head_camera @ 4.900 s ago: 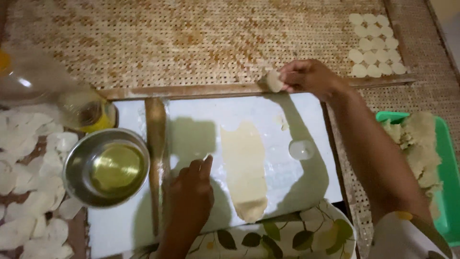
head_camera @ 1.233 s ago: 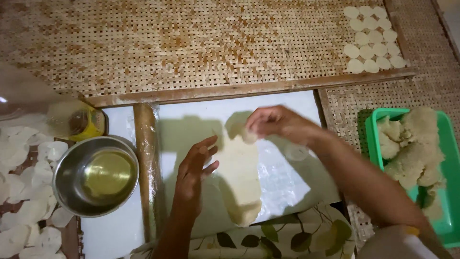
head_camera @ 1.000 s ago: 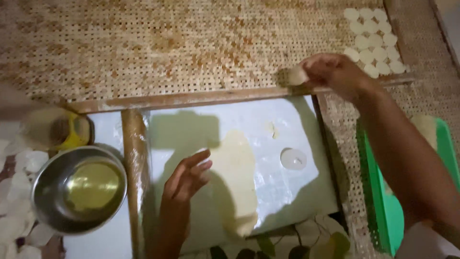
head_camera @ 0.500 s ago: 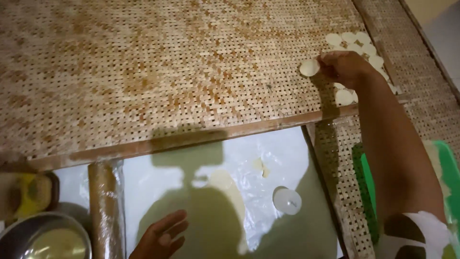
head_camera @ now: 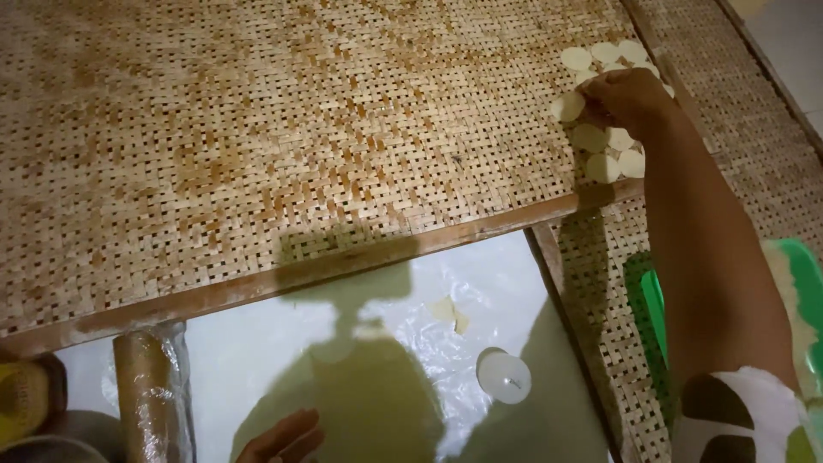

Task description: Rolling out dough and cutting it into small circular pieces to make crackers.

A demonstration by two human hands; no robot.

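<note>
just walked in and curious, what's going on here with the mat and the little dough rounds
A person's right hand is stretched out over a woven mat, setting a small dough disc down beside a cluster of similar discs at the mat's far right. The left hand rests low on a plastic-covered white board, near a wrapped rolling pin and a round cutter. A green tray sits at the right.

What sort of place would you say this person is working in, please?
Probably a home or small workshop for handmade snacks: thin dough discs laid out on a large woven bamboo tray, beside a plastic-covered board and a wrapped rolling pin.
</note>
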